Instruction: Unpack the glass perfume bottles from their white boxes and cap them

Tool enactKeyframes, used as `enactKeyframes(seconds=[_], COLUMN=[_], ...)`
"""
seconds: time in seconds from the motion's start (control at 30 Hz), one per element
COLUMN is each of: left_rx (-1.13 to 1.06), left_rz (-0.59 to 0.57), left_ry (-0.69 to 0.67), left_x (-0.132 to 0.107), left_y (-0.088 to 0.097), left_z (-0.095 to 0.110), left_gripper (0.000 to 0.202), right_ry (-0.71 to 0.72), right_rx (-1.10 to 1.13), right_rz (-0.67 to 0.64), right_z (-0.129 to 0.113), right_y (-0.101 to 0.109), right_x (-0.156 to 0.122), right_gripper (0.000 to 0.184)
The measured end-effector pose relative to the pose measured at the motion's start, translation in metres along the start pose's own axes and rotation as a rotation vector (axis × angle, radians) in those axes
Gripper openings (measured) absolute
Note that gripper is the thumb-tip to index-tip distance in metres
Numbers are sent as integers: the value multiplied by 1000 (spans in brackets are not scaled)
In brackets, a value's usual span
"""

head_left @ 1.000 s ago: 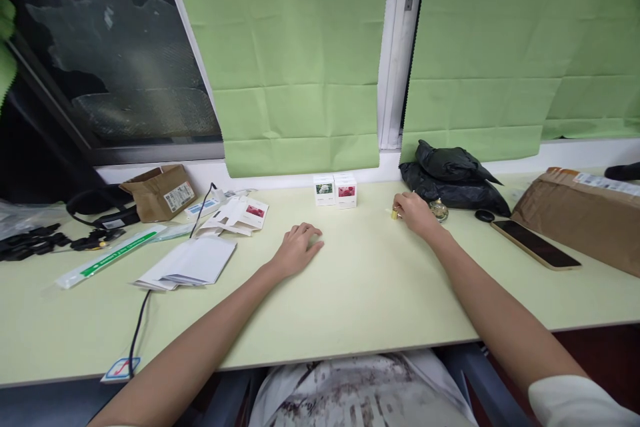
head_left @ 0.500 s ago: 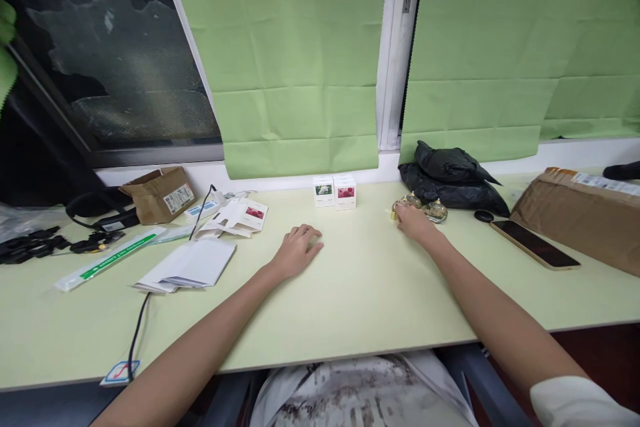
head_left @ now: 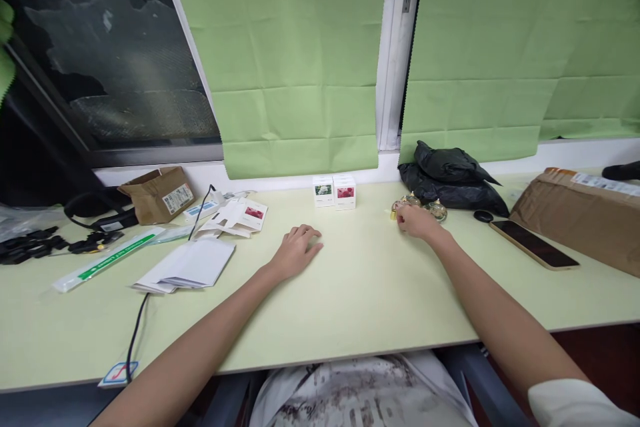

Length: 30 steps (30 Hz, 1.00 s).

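Observation:
My left hand (head_left: 296, 252) lies on the table with its fingers spread and slightly bent, holding nothing. Out to the right, my right hand (head_left: 414, 221) has its fingers curled over a small gold-capped bottle (head_left: 394, 214); much of it is hidden behind the fingers. Beside that hand are more small, clear, round glass bottles with gold tops, one bottle (head_left: 437, 211) to its right and another bottle (head_left: 411, 199) just behind it. Two small white boxes with flower pictures, a white-flower box (head_left: 323, 192) and a pink-flower box (head_left: 345, 193), stand side by side near the wall.
Black plastic bags (head_left: 453, 180) lie behind the bottles. Further right are a phone (head_left: 534, 244), a black round cap (head_left: 483, 216) and a brown parcel (head_left: 585, 217). On the left lie folded white papers (head_left: 193, 263), an unfolded box (head_left: 235, 219), an open carton (head_left: 165, 195) and a black cable (head_left: 135, 340).
My right hand has shifted very slightly to the right by the bottles, its fingers more curled. My left hand stays where it was.

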<state>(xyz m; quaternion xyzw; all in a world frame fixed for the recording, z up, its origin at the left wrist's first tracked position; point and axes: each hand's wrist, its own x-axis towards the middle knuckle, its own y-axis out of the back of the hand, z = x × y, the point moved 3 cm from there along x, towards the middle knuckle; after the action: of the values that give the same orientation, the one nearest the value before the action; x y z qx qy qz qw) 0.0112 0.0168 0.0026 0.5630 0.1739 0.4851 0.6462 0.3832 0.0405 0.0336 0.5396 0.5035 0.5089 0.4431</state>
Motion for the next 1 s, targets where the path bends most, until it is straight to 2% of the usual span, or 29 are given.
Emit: enactKeyframes(seconds=[0.3,0.5,0.63,0.8,0.9,1.0], left_rx=[-4,1,-2,-10,-19,-26], left_rz=[4,-3,-8,-3,-2,-3], left_ry=[-1,3,4,-2,-6,-4], left_x=[0,0,0,1,1,1], left_y=[0,0,1,0,-2,-3], left_z=[0,0,0,-2,-4,-3], left_gripper=[31,31,32,33,33,32], right_ry=[-88,-184,-79,175,294,312], right_rx=[-27,-9,53,280,539,771], right_rz=[58,193,293,402,374,275], right_z=[4,3,-13,-41,-55,-59], right_y=[0,10,7,-20,-42,-60], right_x=[-1,-2,-2,3,10,19], right_gripper=[23,33,29,24,34,48])
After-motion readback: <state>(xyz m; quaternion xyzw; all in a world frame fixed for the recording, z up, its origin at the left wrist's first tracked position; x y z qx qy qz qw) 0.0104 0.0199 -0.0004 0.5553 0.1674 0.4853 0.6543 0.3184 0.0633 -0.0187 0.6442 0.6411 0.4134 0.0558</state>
